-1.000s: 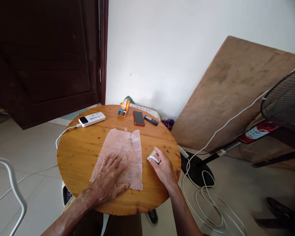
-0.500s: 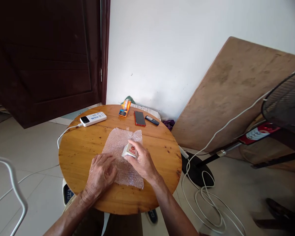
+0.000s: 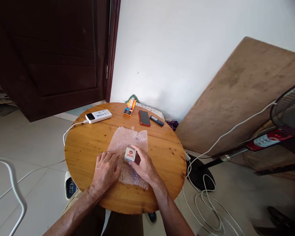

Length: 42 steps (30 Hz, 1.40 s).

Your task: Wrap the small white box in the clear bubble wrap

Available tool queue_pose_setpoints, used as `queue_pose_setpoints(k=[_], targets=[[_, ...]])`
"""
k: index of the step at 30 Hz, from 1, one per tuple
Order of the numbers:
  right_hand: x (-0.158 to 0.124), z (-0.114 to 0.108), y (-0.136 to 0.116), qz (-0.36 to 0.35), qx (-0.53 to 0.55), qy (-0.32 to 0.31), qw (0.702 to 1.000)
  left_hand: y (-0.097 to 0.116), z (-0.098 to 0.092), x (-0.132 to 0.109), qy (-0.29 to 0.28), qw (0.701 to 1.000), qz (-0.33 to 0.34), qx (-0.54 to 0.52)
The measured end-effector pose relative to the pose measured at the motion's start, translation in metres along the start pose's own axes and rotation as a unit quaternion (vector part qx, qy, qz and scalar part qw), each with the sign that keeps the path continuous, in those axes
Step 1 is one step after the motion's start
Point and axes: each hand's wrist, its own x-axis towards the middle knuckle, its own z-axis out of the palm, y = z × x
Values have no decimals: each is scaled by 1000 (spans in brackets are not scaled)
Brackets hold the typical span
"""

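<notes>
Centre frame: right hand [image 3: 144, 165] pinches small box [image 3: 129, 154] on bubble wrap [image 3: 132, 139], left hand [image 3: 105, 170] flat, open, pinning sheet to worktop [image 3: 86, 154]; risk: weak pin, wrap skids, box shifts off-centre.

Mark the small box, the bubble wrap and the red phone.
small box [image 3: 130, 154]: head view, its printed top face.
bubble wrap [image 3: 130, 138]: head view, the bare far half of the sheet.
red phone [image 3: 144, 118]: head view, middle of its dark screen.
</notes>
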Motion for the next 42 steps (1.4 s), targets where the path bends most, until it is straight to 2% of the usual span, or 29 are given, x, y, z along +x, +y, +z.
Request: queue_pose_setpoints(k=[5,12,27,42], targets=[[2,3,2,8,-3,-11,1000,-1,2,0,8,1000,1,4],[1,8,3,11,-16,3,1000,-3,4,-1,17,1000,11,4],[0,11,4,-2,-38,6,999,-2,1,0,-6,1000,-2,4],[-1,10,1,-4,-61,-8,998,-4,1,0,-1,1000,2,12]])
